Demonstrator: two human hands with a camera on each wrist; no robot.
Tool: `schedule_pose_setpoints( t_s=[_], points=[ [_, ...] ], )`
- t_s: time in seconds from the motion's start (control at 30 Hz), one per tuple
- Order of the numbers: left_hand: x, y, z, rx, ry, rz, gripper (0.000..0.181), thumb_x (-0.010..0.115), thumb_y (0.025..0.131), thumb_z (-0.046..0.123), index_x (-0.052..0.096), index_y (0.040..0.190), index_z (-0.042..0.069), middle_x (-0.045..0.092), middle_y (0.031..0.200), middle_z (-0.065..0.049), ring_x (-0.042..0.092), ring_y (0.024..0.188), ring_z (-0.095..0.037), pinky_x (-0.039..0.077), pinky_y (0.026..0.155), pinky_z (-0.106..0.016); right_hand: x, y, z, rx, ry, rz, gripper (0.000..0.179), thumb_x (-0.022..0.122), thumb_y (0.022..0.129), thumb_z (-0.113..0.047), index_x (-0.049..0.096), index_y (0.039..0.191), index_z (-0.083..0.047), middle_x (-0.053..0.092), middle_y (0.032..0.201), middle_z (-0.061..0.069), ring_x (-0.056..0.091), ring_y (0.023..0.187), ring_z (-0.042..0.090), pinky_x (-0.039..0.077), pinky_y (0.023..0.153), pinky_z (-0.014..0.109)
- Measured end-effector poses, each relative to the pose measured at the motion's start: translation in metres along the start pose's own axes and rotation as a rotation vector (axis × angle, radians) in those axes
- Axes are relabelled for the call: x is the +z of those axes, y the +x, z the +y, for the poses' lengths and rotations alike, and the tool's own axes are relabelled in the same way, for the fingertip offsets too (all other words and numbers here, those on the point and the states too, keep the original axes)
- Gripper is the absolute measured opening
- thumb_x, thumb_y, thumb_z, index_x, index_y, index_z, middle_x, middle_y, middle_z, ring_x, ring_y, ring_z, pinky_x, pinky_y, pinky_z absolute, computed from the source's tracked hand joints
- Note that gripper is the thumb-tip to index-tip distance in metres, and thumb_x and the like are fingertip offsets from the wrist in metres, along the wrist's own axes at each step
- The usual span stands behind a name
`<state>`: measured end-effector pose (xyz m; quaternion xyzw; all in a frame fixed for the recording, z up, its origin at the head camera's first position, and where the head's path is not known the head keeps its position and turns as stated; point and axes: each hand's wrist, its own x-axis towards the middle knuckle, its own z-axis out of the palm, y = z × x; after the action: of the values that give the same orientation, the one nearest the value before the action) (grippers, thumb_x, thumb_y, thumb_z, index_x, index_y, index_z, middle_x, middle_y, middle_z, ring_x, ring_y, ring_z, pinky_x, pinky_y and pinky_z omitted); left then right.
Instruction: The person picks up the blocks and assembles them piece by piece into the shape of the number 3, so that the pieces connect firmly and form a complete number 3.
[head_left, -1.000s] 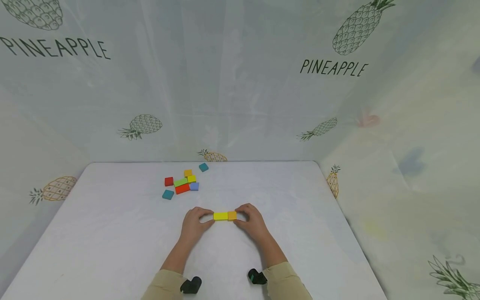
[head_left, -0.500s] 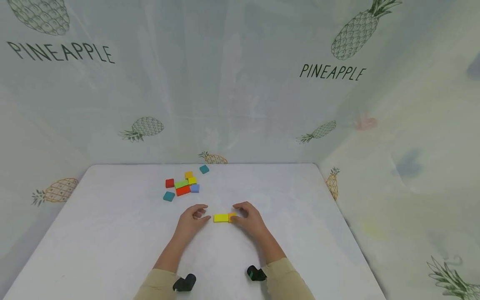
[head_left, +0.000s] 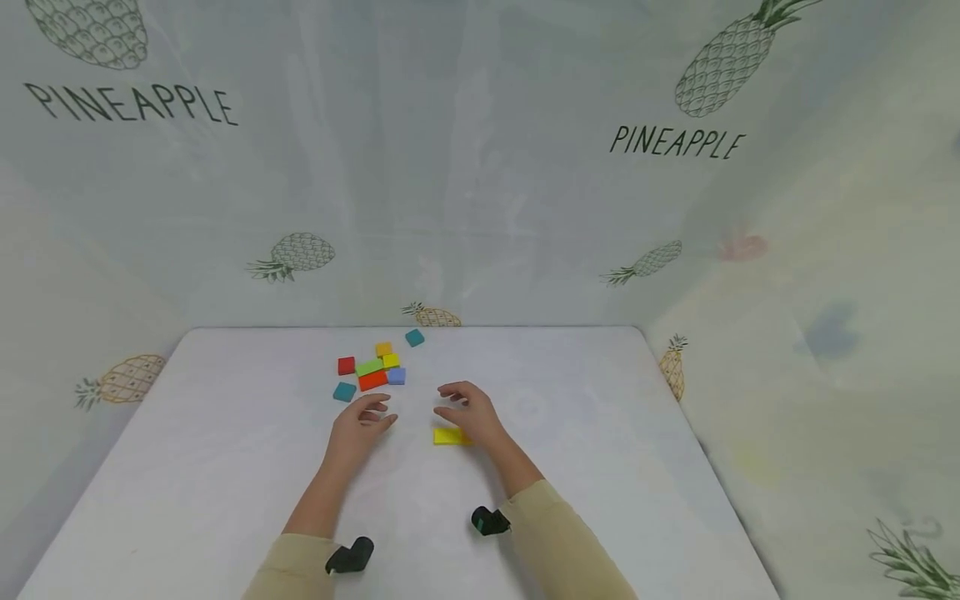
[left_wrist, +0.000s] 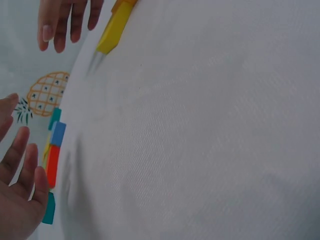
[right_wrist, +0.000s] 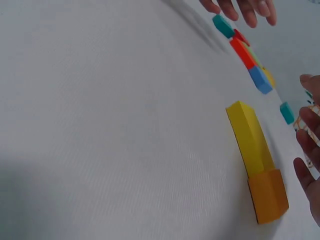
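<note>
A long yellow block [head_left: 450, 437] and an orange block [right_wrist: 268, 196] lie end to end on the white table. Over them is my right hand [head_left: 471, 417], fingers loosely spread and holding nothing; in the head view it hides the orange block. My left hand [head_left: 357, 432] hovers to the left with relaxed fingers, just in front of a cluster of blocks. That cluster includes a red block [head_left: 372, 381], a light green block [head_left: 369, 367], a blue block [head_left: 396, 377] and a teal block [head_left: 344, 392]. In the left wrist view, the left hand [left_wrist: 22, 192] overlaps this cluster.
A second teal block [head_left: 415, 337] sits near the table's back edge. A smaller red block [head_left: 346, 366], a small yellow block [head_left: 391, 361] and a small orange block [head_left: 383, 349] belong to the cluster. Pineapple-print cloth [head_left: 480, 167] hangs behind the table [head_left: 600, 467].
Both hands held the yellow and orange blocks end to end, then let go. The left hand has moved left and toward the cluster; the right hand has lifted and shifted left and forward over the row.
</note>
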<state>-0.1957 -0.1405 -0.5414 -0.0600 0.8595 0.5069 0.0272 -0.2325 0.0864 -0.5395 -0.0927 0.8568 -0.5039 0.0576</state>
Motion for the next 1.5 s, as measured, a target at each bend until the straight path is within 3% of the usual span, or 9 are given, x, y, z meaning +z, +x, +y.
schedule_pose_setpoints(
  t_s=[0.43, 0.77, 1.17, 1.5],
  points=[
    [-0.031, -0.003, -0.011, -0.064, -0.054, 0.027, 0.048, 0.069, 0.091, 0.031, 0.056, 0.134, 0.015, 0.06, 0.12, -0.009, 0.054, 0.11, -0.027, 0.05, 0.091, -0.04, 0.036, 0.037, -0.014, 0.029, 0.034, -0.032, 0.035, 0.076, 0.086, -0.019, 0.067, 0.119, -0.013, 0.065, 0.107, -0.006, 0.056, 0.099, 0.015, 0.048, 0.089, 0.029],
    [-0.032, -0.014, -0.025, -0.151, -0.112, 0.041, 0.047, 0.068, 0.092, 0.032, 0.055, 0.135, 0.016, 0.059, 0.122, -0.009, 0.054, 0.11, -0.026, 0.051, 0.088, -0.036, 0.056, 0.048, -0.012, 0.088, 0.121, 0.009, 0.037, 0.078, 0.084, -0.018, 0.067, 0.119, -0.017, 0.058, 0.113, -0.007, 0.053, 0.104, 0.014, 0.045, 0.096, 0.029],
    [-0.034, -0.022, -0.019, -0.159, -0.148, 0.053, 0.047, 0.067, 0.093, 0.03, 0.054, 0.135, 0.014, 0.059, 0.124, -0.011, 0.054, 0.11, -0.026, 0.052, 0.087, -0.033, 0.068, 0.066, -0.012, 0.111, -0.007, 0.044, 0.044, 0.078, 0.085, -0.023, 0.064, 0.126, -0.021, 0.055, 0.111, -0.009, 0.051, 0.099, 0.012, 0.047, 0.09, 0.027],
    [-0.032, -0.019, -0.027, -0.168, -0.147, 0.059, 0.048, 0.068, 0.092, 0.032, 0.055, 0.135, 0.015, 0.059, 0.123, -0.01, 0.055, 0.109, -0.026, 0.052, 0.085, -0.031, 0.073, 0.075, -0.013, 0.077, -0.218, 0.082, 0.041, 0.079, 0.083, -0.023, 0.068, 0.122, -0.019, 0.054, 0.097, -0.009, 0.048, 0.084, 0.011, 0.044, 0.074, 0.022]
  ],
)
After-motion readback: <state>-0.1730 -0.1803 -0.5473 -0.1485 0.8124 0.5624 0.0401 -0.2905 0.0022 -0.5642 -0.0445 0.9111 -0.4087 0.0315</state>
